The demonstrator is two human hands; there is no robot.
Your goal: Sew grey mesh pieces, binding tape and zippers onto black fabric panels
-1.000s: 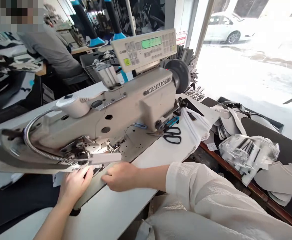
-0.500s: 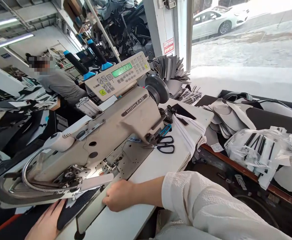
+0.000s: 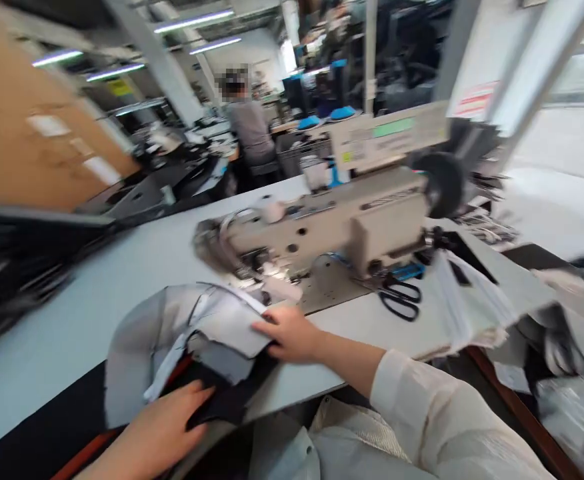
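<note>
A sewn fabric piece [image 3: 137, 340], with grey backing, white strips, a black face and red edging, lies bunched at the table's front left. At its right edge my right hand [image 3: 295, 333] is closed, fingers bent over the cloth. My left hand [image 3: 169, 423] rests on the black part nearer me, thumb and fingers apart. Just behind the piece stands a beige sewing machine [image 3: 332, 223], its needle area lit and blurred. Black-handled scissors [image 3: 401, 299] lie on the machine bed's right side, beside a blue tool [image 3: 408, 271].
A control panel [image 3: 392, 137] with a green display sits above the machine. White strips [image 3: 465, 293] hang over the table's right end. At the lower right is a clear plastic bag [image 3: 579, 413]. Another person [image 3: 249, 123] is in the background, and a brown board [image 3: 42, 127] stands left.
My view has swung left. The fabric piece has come out from under the machine's head to the front left. My right hand has moved from the machine's front onto its edge.
</note>
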